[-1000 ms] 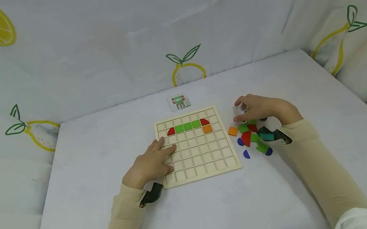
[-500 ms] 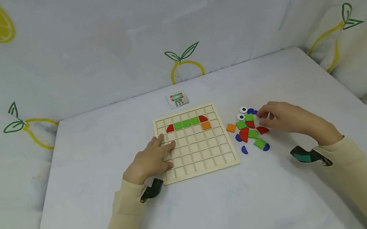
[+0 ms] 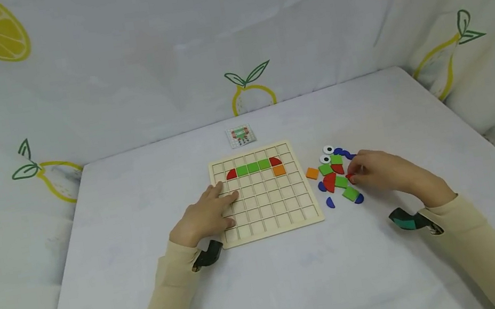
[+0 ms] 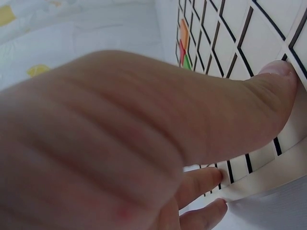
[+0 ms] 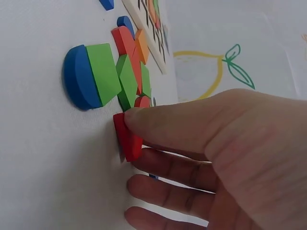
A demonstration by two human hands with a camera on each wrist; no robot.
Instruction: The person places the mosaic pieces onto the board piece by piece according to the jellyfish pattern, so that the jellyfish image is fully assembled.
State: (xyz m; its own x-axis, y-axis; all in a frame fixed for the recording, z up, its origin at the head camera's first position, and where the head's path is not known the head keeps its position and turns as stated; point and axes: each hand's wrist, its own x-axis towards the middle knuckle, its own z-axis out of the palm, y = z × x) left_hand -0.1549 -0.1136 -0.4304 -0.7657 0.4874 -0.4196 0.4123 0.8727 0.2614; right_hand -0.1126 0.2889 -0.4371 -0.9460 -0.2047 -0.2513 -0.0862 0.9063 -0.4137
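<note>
My left hand (image 3: 204, 217) rests with spread fingers on the left edge of a wooden grid board (image 3: 261, 211). In the left wrist view its thumb (image 4: 268, 96) presses on the grid. On the board lie a row of green squares (image 3: 253, 167) with a red quarter-circle at each end, and an orange square (image 3: 278, 170) below the right end. My right hand (image 3: 383, 172), right of the board, pinches a red quarter-circle piece (image 5: 126, 136) between thumb and index finger. That piece is tilted up at the table surface, beside the loose pile.
Loose pieces lie right of the board: green squares (image 3: 351, 193), a red piece (image 3: 330, 183), blue half-circles (image 3: 330, 202), an orange square (image 3: 312, 173) and two eye discs (image 3: 328, 150). A small pattern card (image 3: 241, 136) lies behind the board. White cloth (image 3: 144, 84) hangs behind the table.
My right hand moved right and toward me from above the pile, uncovering the eye discs, then came down onto the red quarter-circle and pinched it. My left hand stayed on the board.
</note>
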